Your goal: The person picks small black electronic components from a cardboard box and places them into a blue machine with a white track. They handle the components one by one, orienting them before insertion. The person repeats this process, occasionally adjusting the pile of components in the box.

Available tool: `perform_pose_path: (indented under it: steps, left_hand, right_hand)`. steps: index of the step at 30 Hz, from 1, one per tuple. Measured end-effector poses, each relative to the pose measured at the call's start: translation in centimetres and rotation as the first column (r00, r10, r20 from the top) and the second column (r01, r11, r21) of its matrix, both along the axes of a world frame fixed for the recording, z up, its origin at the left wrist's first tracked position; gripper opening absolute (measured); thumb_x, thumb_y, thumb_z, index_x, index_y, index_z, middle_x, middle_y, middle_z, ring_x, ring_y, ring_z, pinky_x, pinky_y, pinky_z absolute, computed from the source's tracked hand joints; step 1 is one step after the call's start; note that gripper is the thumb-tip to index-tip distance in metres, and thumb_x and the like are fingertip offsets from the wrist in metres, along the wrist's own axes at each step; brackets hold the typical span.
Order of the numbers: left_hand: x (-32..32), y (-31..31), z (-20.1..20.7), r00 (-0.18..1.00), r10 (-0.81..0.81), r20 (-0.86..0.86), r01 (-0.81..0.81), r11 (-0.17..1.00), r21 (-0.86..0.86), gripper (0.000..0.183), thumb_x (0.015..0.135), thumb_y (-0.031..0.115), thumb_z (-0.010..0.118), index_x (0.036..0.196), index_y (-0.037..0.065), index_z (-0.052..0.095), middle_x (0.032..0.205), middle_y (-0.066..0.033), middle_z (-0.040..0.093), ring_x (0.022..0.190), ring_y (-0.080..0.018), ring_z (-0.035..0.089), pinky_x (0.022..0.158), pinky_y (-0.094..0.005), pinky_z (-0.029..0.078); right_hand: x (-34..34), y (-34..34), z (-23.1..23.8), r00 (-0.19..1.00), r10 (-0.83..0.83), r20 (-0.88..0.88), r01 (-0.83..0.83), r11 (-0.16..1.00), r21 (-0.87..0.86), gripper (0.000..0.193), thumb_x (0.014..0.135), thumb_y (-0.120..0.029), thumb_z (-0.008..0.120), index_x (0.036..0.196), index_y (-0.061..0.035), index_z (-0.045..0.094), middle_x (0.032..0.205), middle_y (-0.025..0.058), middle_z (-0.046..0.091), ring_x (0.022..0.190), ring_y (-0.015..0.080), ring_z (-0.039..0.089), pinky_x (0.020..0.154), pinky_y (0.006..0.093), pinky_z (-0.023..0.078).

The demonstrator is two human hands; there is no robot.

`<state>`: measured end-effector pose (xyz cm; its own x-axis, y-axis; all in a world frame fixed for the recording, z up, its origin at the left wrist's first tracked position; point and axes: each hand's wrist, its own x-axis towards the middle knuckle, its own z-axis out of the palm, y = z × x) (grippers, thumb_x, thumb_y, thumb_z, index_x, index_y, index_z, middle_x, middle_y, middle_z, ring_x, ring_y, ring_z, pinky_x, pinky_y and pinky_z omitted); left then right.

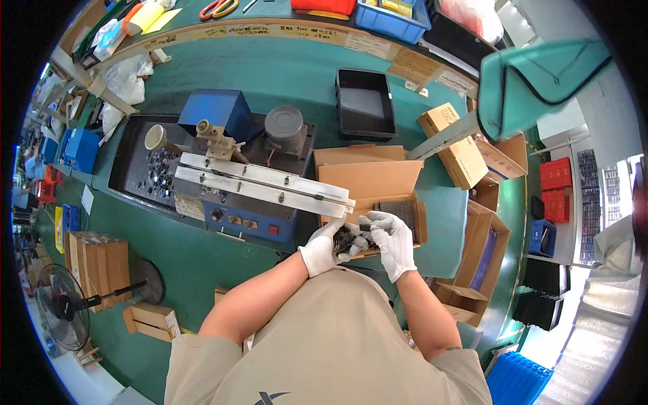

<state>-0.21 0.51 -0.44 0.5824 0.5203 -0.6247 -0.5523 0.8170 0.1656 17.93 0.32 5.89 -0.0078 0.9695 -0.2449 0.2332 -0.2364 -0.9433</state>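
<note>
Both hands wear white gloves and meet just past the near end of a pale metal feed rail point(283, 191). My left hand point(319, 252) is curled around a bunch of small black parts point(345, 241). Opposite it, my right hand point(393, 243) is closed in a pinch at a small dark piece beside the bunch. The exact kind of these parts is too small to tell. Behind the hands stands an open cardboard box point(370, 182), with rows of dark slim pieces point(398, 212) inside its right part. The rail belongs to a blue bench machine point(253, 226).
Loose black parts point(160, 172) lie in a dark tray point(125, 162) at the machine's left. A black bin point(366, 104) sits farther back. Cardboard boxes point(453, 145) crowd the right side, below a green shade-like panel point(533, 84). A fan point(62, 304) stands at lower left.
</note>
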Motion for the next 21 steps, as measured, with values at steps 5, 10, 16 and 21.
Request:
perform_pose_path:
  steps: [5,10,16,21]
  left_hand:
    - [-0.4,-0.2,-0.4,0.999,-0.003,0.051,0.001,0.999,0.034,0.052,0.100,0.057,0.057,0.103,0.006,0.066,0.092,-0.0145,0.070,0.069,-0.0218,0.063,0.048,-0.0277,0.041]
    - [-0.7,-0.3,-0.7,0.997,0.001,0.075,-0.003,1.000,0.021,0.054,0.104,0.054,0.049,0.106,0.003,0.066,0.092,-0.0162,0.069,0.070,-0.0222,0.063,0.048,-0.0263,0.041]
    - [-1.0,-0.3,-0.6,0.999,0.001,0.054,-0.002,1.000,0.015,0.054,0.106,0.053,0.045,0.107,0.003,0.066,0.092,-0.0162,0.069,0.070,-0.0225,0.064,0.048,-0.0264,0.041]
    - [-1.3,-0.3,-1.1,0.998,-0.009,0.065,0.009,1.000,0.000,0.054,0.106,0.053,0.046,0.106,0.004,0.067,0.091,-0.0154,0.070,0.070,-0.0231,0.065,0.048,-0.0265,0.041]
  right_hand:
    - [1.2,0.9,-0.7,0.877,-0.260,-0.403,0.233,0.966,-0.115,0.015,0.093,0.002,0.051,0.105,0.0057,0.060,0.126,0.0194,0.062,0.091,0.0191,0.068,0.075,0.0285,0.056]
    - [3.8,3.1,2.0,0.908,-0.225,-0.352,0.245,0.970,0.011,0.026,0.099,-0.003,0.057,0.124,0.0029,0.058,0.092,0.0028,0.060,0.075,0.0110,0.058,0.066,0.0232,0.046]
    - [4.7,3.9,3.6,0.970,-0.151,-0.192,0.155,0.988,0.008,0.031,0.101,-0.014,0.065,0.124,0.0065,0.064,0.123,0.0116,0.064,0.080,0.0082,0.059,0.073,0.0218,0.048]
    - [2.3,3.4,5.1,0.994,0.059,-0.089,-0.053,0.996,0.070,0.023,0.102,-0.012,0.063,0.118,0.0021,0.071,0.130,0.0103,0.062,0.094,0.0120,0.062,0.079,0.0268,0.053]
